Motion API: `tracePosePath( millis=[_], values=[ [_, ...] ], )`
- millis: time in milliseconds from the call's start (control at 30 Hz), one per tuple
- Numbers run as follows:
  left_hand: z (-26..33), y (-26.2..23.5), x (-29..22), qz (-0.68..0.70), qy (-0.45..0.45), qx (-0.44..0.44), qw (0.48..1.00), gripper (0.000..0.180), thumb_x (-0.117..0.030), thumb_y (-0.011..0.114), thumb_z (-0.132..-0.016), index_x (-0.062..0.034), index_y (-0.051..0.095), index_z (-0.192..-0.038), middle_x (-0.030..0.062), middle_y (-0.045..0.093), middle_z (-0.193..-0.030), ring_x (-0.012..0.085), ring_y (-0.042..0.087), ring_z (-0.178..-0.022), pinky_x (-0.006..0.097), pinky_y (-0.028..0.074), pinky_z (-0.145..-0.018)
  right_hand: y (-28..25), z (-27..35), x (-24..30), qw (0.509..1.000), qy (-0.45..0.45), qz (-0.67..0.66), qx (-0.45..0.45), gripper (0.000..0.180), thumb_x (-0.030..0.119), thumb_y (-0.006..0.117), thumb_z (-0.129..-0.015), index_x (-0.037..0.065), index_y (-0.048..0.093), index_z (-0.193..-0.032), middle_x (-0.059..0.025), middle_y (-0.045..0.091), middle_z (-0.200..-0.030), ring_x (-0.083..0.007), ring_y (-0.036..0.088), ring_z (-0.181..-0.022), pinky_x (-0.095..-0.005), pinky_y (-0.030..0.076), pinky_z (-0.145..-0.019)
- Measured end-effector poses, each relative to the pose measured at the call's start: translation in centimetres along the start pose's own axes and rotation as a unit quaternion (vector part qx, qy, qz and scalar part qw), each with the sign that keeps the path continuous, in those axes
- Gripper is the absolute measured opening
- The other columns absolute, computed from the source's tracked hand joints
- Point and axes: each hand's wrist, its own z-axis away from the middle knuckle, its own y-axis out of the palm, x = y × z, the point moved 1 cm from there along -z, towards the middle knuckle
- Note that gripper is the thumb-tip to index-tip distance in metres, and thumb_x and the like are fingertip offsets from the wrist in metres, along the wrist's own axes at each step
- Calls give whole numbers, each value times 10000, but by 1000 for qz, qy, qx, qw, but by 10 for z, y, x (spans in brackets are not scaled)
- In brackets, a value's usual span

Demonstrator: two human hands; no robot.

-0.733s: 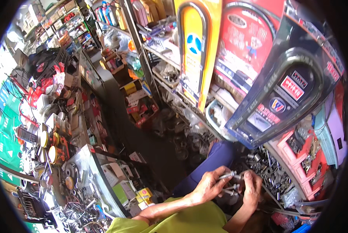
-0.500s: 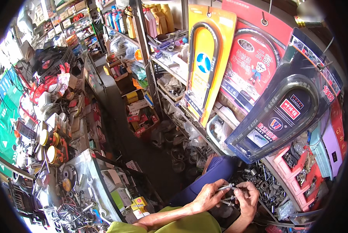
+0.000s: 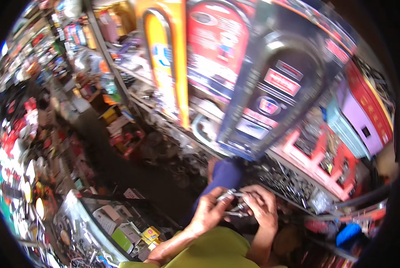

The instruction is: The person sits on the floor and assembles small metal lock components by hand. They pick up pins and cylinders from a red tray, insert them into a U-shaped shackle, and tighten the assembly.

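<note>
At the lower middle, my left hand (image 3: 210, 211) is closed around thin silvery metal bolts. One bolt (image 3: 230, 193) has its thick end at my left fingertips, and its shank points toward my right hand (image 3: 263, 206). Below it a second bolt (image 3: 238, 214) lies across the gap between the palms. The fingers of my right hand are curled and pinched at the far end of these bolts. Blur hides exactly which one they grip. Just beyond the hands, a bin of loose metal fasteners (image 3: 282, 181) spreads under the shelf edge.
Packaged U-shaped locks hang ahead on a yellow card (image 3: 180, 67), a red card (image 3: 217, 44) and a dark card (image 3: 271, 89). To the right are a pink divided tray (image 3: 325, 172) and a light-blue basket (image 3: 345, 127). A glass-topped case (image 3: 77, 214) with wrenches stands at left.
My view has swung to the right, so shelves and hanging locks sit further left and blur. Both hands stay close together on the bolts, whose thick end now shows nearer my left fingers.
</note>
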Motion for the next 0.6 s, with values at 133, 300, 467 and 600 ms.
tracePosePath(
  millis=[133, 300, 467, 600],
  values=[
    [3, 1, -7, 0, 14, -15, 1000, 141, -125, 553, -964, 13, 578, -977, 57, 613, -674, 99, 582, -545, 234, 498, -466, 8, -12, 3, 995, 20, 80, -49, 338, 320, 568, -963, 22, 674, -844, 18, 602, -649, -37, 496, -546, -212, 384, -478],
    [2, 3, -12, 5, 39, -25, 999, 148, -134, 539, -978, 11, 568, -965, 56, 605, -643, 93, 571, -534, 237, 494, -463, 6, -12, 3, 996, -59, 66, 16, 225, 209, 632, -938, -7, 639, -876, 6, 620, -746, -46, 563, -679, -212, 450, -594],
    [2, 4, -10, 3, 36, -33, 999, 195, -176, 567, -970, 16, 576, -942, 52, 588, -631, 90, 553, -518, 237, 486, -444, 2, -11, -5, 998, -38, -27, 46, 146, 116, 653, -916, -22, 621, -955, -6, 625, -816, -40, 566, -729, -199, 457, -632],
    [1, 4, -8, 9, 34, -35, 999, 204, -182, 571, -968, 17, 576, -923, 52, 587, -636, 93, 553, -518, 242, 487, -441, 0, -8, -3, 999, 8, 5, 43, 135, 117, 650, -920, -16, 629, -936, 18, 596, -765, -28, 525, -680, -193, 434, -598]
  ],
)
